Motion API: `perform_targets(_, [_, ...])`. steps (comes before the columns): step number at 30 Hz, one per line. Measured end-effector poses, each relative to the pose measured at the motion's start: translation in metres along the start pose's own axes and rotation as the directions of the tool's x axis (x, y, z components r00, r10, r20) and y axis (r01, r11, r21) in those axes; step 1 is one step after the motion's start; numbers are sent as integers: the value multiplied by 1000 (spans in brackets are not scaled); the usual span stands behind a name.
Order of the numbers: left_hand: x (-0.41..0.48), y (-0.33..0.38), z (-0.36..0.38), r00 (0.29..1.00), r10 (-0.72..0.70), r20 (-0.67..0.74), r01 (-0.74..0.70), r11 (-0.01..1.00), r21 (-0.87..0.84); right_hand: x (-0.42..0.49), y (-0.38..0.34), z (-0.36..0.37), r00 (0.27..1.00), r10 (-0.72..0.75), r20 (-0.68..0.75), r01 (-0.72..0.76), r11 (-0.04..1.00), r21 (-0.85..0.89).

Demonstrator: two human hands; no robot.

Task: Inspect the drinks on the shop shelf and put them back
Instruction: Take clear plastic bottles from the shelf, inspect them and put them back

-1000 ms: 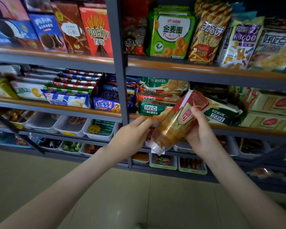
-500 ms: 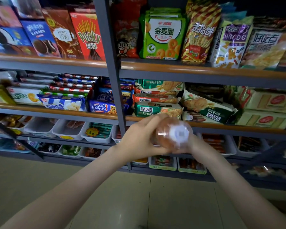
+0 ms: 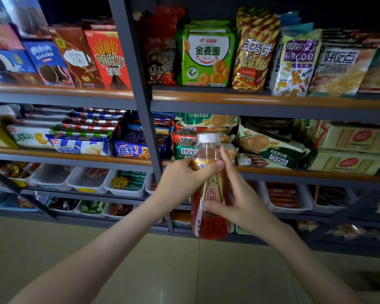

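A clear plastic drink bottle (image 3: 208,224) with amber liquid, a white cap and a red and gold label stands upright in front of the shelf unit. My left hand (image 3: 180,183) wraps its neck just below the cap, thumb across the front. My right hand (image 3: 241,202) grips the label part from the right, fingers spread over the bottle's side. Both hands hold it in the air, in front of the grey upright post (image 3: 140,106) of the shelves.
Behind are shelves with wood-coloured edges (image 3: 272,99) full of snack bags and biscuit boxes, such as a red Pocky box (image 3: 110,60) and a green ring-snack bag (image 3: 206,58). White trays (image 3: 90,185) of small goods line the lower shelves. Pale floor tiles (image 3: 184,277) lie below.
The bottle was tilted with its cap toward me, then pointed straight at the camera; now it stands upright. My left hand took hold of the neck, and my right hand slid down to the label.
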State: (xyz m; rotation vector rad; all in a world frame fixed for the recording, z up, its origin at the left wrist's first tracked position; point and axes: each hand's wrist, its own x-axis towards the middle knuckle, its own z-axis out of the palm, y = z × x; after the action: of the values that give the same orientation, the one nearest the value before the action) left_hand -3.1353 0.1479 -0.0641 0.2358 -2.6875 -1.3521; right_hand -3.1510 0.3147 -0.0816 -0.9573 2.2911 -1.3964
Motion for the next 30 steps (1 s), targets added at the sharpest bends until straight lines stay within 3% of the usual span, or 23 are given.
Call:
perform_targets(4, [11, 20, -6, 998, 15, -61, -10, 997, 78, 6, -11, -9, 999, -7, -51, 0, 990, -140])
perform_targets(9, [30, 52, -24, 994, 52, -101, -41, 994, 105, 24, -26, -29, 989, -90, -121, 75, 990, -122])
perform_targets(13, [52, 80, -61, 981, 167, -102, -168, 986, -3, 59, -54, -57, 941, -261, -217, 235, 962, -139])
perform_targets(16, [71, 104, -107, 928, 331, -170, -336, 942, -2, 90, -93, -80, 875, -372, -310, 362, 928, -93])
perform_targets(19, [92, 118, -150, 759, 553, -344, -483, 832, 273, 117, -130, -103, 787, -480, -389, 478, 872, -109])
perform_targets(20, [105, 126, -176, 636, 659, -402, -512, 750, 419, 136, -150, -112, 705, -561, -435, 538, 822, -188])
perform_targets(22, [124, 127, -200, 440, 798, -412, -439, 591, 677, 155, -173, -127, 622, -635, -457, 566, 769, -298])
perform_targets(25, [160, 136, -248, 234, 882, -409, -297, 465, 834, 197, -208, -151, 406, -764, -502, 584, 639, -500])
perform_targets(28, [189, 153, -286, 131, 876, -465, -190, 482, 855, 233, -236, -172, 298, -817, -493, 482, 575, -661])
perform_targets(30, [203, 167, -301, 117, 876, -468, -198, 482, 853, 249, -246, -181, 309, -825, -474, 383, 564, -732])
